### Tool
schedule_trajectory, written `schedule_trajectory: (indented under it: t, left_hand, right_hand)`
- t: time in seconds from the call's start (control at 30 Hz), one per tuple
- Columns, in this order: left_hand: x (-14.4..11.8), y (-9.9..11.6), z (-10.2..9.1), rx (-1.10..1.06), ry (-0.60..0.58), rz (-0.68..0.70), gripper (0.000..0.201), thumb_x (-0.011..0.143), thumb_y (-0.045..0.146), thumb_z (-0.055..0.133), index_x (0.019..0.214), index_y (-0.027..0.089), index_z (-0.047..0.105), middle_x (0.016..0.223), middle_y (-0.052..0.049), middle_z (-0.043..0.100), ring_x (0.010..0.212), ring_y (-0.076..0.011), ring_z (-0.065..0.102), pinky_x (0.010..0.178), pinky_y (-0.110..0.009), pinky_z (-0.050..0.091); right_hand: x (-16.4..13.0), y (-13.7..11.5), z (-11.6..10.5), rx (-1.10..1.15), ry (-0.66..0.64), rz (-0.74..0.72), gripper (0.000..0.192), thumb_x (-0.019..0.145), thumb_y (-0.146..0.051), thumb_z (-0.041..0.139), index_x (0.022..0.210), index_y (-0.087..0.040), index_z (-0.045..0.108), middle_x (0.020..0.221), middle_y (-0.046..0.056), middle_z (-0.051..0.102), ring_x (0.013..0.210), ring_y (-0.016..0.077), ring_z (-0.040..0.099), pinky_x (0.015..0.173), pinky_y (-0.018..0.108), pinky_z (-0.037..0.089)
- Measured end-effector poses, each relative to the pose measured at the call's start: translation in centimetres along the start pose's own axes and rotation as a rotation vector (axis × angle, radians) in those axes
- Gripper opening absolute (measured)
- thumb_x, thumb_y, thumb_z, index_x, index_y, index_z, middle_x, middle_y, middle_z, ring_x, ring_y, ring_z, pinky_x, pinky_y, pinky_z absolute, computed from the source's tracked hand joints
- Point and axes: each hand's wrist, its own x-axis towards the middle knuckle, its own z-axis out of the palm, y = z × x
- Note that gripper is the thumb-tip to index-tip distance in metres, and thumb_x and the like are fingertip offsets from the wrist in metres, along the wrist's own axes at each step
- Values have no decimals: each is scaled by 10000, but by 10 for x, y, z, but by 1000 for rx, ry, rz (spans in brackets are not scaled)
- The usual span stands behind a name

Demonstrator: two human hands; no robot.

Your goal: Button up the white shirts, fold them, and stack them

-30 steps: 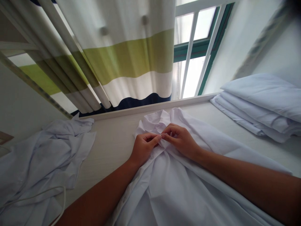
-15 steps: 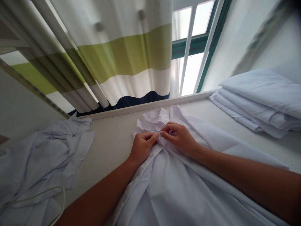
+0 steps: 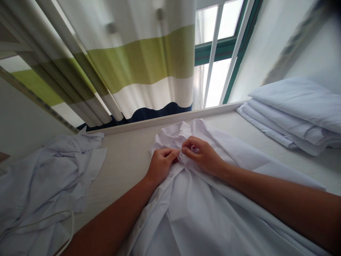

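A white button-up shirt (image 3: 197,206) lies spread in front of me, its collar (image 3: 174,131) toward the window side. Just below the collar, my left hand (image 3: 162,163) pinches the front edge of the shirt between thumb and fingers. My right hand (image 3: 201,154) is closed on the same cloth, its fingertips almost meeting the left ones. Small buttons show along the front strip that runs down toward my left forearm. Whether a button sits between the fingertips is hidden by the fingers.
A crumpled white garment (image 3: 61,170) lies at the left, with a pale cable (image 3: 71,224) over it. Folded white clothes (image 3: 298,117) are stacked at the right. Beyond the pale tabletop's raised edge (image 3: 149,122) hangs a striped curtain (image 3: 141,60) beside a barred window (image 3: 218,53).
Both hands stay at the same spot below the collar. The right fingers have shifted very slightly; the shirt lies almost as before.
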Motion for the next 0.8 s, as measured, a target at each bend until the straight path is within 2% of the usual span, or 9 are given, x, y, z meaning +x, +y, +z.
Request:
schedule_trajectory:
  t: [0.27, 0.5, 0.63, 0.8]
  left_hand:
    - [-1, 3, 1, 93, -32, 43, 293, 863, 402, 680, 731, 156, 772, 679, -11, 675, 679, -148, 559, 662, -247, 437]
    - [-3, 6, 1, 145, -70, 67, 254, 855, 387, 693, 802, 161, 794, 800, -44, 752, 778, -189, 647, 747, -267, 482]
    - [-2, 2, 2, 14, -35, 36, 217, 815, 375, 747, 859, 162, 755, 821, -30, 737, 757, -163, 646, 717, -252, 496]
    - [0, -2, 1, -46, -14, 48, 229, 795, 368, 770, 802, 150, 699, 752, -8, 680, 690, -127, 601, 669, -229, 475]
  right_hand:
    - [1, 0, 2, 30, -31, 35, 74, 865, -230, 571, 802, -206, 602, 806, -9, 582, 751, 154, 529, 684, 283, 401]
    - [1, 3, 0, 100, -112, 80, 111, 869, -263, 567, 777, -201, 567, 768, -19, 570, 731, 152, 511, 667, 278, 388]
    - [2, 4, -1, 121, -122, 89, 125, 894, -295, 559, 815, -200, 578, 789, -13, 568, 742, 153, 511, 676, 280, 397]
    - [2, 3, 1, 54, -105, 59, 167, 920, -339, 550, 830, -203, 590, 828, 2, 591, 772, 162, 525, 695, 287, 406]
